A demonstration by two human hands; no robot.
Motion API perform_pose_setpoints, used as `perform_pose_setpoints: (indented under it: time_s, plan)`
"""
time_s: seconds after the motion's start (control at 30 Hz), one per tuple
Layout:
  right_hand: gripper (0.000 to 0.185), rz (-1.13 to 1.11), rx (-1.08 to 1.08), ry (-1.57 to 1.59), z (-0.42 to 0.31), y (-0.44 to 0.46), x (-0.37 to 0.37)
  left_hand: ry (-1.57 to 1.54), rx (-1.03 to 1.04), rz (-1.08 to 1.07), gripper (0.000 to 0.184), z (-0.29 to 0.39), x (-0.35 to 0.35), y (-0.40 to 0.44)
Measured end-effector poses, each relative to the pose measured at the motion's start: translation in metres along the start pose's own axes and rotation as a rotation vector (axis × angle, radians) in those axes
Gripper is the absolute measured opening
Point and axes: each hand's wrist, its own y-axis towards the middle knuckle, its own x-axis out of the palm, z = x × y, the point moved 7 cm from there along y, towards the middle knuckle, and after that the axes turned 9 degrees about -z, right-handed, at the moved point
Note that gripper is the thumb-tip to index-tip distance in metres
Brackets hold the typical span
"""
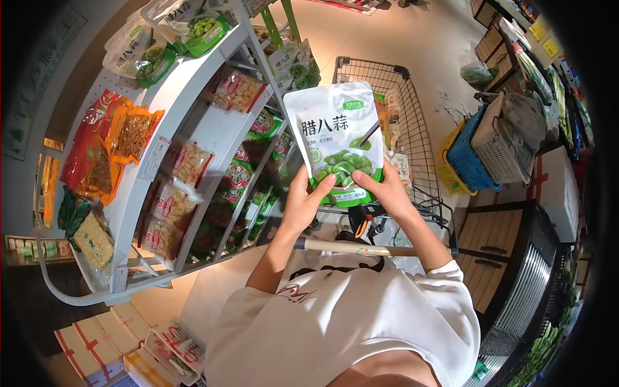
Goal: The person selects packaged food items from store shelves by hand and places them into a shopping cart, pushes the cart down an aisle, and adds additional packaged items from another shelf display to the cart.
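Observation:
A white and green pouch of pickled garlic (332, 138) is held upright in front of me, its printed front facing up toward the camera. My left hand (308, 197) grips its lower left edge, with the thumb on the front. On the lower right edge, my right hand (385, 190) grips it the same way. The fingers behind the pouch are hidden. Below and beyond it stands a wire shopping cart (412, 116) with packaged goods inside, and its handle (348, 248) runs across in front of my body.
On the left, a grey shelf unit (187, 71) carries similar pouches (138, 51), orange snack bags (132, 132) and bags of pale cloves (191, 161). Stacked baskets (469, 145) stand at right by a wooden-fronted stand (493, 251). Cardboard boxes (106, 342) sit at lower left.

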Motion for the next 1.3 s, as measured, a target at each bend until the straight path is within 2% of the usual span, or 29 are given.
perform_pose_setpoints:
  time_s: [0.17, 0.2, 0.27, 0.33, 0.4, 0.43, 0.47, 0.53, 0.57, 0.6, 0.67, 0.73, 0.83, 0.97, 1.07, 1.17, 1.27, 1.3]
  plan:
    - [0.04, 0.05, -0.003, 0.053, 0.0, -0.008, -0.034, 0.202, -0.054, -0.025, 0.053, -0.008, 0.024, 0.017]
    - [0.039, 0.063, -0.024, 0.026, -0.002, -0.009, -0.039, 0.357, -0.005, 0.101, 0.062, 0.018, 0.034, 0.015]
    - [0.037, 0.092, -0.07, -0.031, -0.007, -0.011, -0.049, 0.812, 0.145, 0.215, 0.067, 0.036, 0.043, 0.007]
    - [0.037, 0.177, -0.184, -0.201, -0.021, -0.014, -0.054, 0.648, 0.144, 0.062, 0.085, 0.033, 0.064, 0.008]
    - [0.04, 0.242, -0.312, -0.406, -0.036, -0.015, -0.047, 0.183, 0.082, -0.087, 0.094, 0.016, 0.09, 0.02]
    - [0.047, 0.209, -0.51, -0.644, -0.058, -0.022, -0.031, 0.121, 0.167, -0.115, 0.1, 0.019, 0.097, 0.033]
    - [0.051, 0.17, -0.511, -0.848, -0.061, -0.028, -0.019, -0.003, 0.163, -0.057, 0.085, 0.023, 0.096, 0.041]
    - [0.054, 0.069, -0.514, -1.153, -0.072, -0.046, 0.008, -0.271, -0.033, -0.007, 0.062, -0.001, 0.068, 0.053]
    - [0.051, -0.004, -0.512, -1.183, -0.077, -0.053, 0.014, -0.344, -0.023, -0.007, 0.045, 0.001, 0.063, 0.053]
    - [0.049, -0.074, -0.543, -1.196, -0.076, -0.058, 0.012, -0.347, -0.05, 0.015, 0.044, 0.003, 0.059, 0.05]
    - [0.048, -0.043, -0.515, -0.959, -0.072, -0.057, -0.016, -0.611, -0.207, -0.102, 0.043, -0.015, 0.052, 0.04]
    - [0.056, 0.281, -0.467, -0.903, -0.078, -0.053, -0.049, -0.643, -0.2, -0.136, 0.045, -0.016, 0.053, 0.032]
    - [0.053, 0.039, -0.25, -0.333, -0.041, -0.032, -0.054, -0.653, -0.213, -0.163, 0.046, -0.026, 0.061, 0.022]
    - [0.047, 0.022, -0.189, -0.185, -0.023, -0.032, -0.047, -0.627, -0.221, -0.173, 0.049, -0.026, 0.065, 0.018]
    - [0.048, 0.043, -0.255, -0.205, -0.024, -0.034, -0.044, -0.635, -0.204, -0.179, 0.049, -0.024, 0.065, 0.016]
    - [0.05, 0.034, -0.207, -0.17, -0.025, -0.034, -0.044, -0.612, -0.222, -0.149, 0.047, -0.026, 0.063, 0.015]
    - [0.054, 0.148, -0.18, -0.754, -0.032, -0.038, -0.051, -0.473, -0.236, -0.091, 0.046, -0.02, 0.061, 0.017]
    - [0.058, 0.182, -0.21, -0.777, -0.035, -0.038, -0.053, -0.406, -0.243, -0.073, 0.046, -0.017, 0.06, 0.017]
